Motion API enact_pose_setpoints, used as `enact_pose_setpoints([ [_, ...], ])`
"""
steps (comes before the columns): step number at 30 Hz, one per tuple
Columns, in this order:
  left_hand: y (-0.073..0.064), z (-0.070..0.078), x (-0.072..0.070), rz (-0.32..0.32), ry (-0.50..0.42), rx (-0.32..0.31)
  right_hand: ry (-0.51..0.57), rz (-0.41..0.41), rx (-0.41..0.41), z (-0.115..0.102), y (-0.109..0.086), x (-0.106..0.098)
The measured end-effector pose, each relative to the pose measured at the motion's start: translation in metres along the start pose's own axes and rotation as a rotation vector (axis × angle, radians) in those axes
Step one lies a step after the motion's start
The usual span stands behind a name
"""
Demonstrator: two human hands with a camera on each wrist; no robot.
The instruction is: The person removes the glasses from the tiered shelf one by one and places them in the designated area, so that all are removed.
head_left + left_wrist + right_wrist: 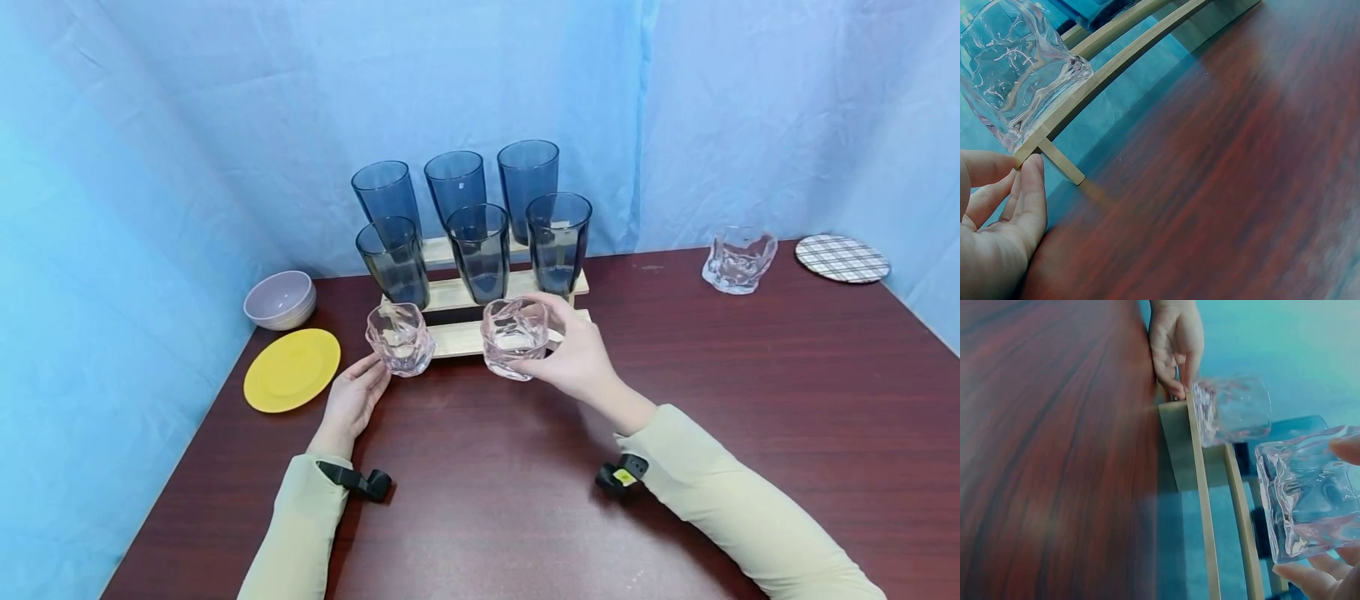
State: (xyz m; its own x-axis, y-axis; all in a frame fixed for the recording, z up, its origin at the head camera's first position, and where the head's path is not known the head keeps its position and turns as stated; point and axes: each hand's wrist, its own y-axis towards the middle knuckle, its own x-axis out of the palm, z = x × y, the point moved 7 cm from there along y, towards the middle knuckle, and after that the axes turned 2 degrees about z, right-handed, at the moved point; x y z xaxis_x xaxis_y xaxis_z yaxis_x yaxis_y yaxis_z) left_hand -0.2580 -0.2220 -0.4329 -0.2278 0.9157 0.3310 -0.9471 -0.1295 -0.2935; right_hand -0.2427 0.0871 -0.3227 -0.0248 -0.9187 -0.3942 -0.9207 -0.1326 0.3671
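A wooden tiered rack [457, 340] stands near the table's back edge. On the left end of its lowest tier sits a short clear, faintly pink glass [402, 340]. Below that glass, my left hand [356, 402] pinches the rack's end between thumb and fingers, seen closely in the left wrist view, where the hand [1007, 222] touches the slat. My right hand [581, 354] grips a second clear glass [514, 340] by its sides. In the right wrist view this glass [1310, 494] is upright above the slats, apart from them. Tall blue glasses [480, 250] fill the upper tiers.
At the left lie a yellow plate [292, 371] and a pale purple bowl [280, 300]. Another clear glass [738, 260] stands at the back right beside a checked round mat [842, 258]. Blue cloth [247, 125] hangs around the dark red wooden table [480, 500].
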Motion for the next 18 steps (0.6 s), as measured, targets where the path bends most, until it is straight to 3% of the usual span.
enact_pose_setpoints([
  [4,0.000,0.001,-0.001,-0.003,0.006,0.010,-0.040,0.023,-0.001,0.007,-0.005,-0.019],
  [9,-0.001,0.001,-0.001,-0.003,0.000,0.015,-0.014,0.041,0.014,0.018,-0.010,-0.042],
  [18,0.000,0.001,-0.002,-0.010,-0.002,0.020,-0.047,0.108,0.086,0.049,-0.015,-0.080],
])
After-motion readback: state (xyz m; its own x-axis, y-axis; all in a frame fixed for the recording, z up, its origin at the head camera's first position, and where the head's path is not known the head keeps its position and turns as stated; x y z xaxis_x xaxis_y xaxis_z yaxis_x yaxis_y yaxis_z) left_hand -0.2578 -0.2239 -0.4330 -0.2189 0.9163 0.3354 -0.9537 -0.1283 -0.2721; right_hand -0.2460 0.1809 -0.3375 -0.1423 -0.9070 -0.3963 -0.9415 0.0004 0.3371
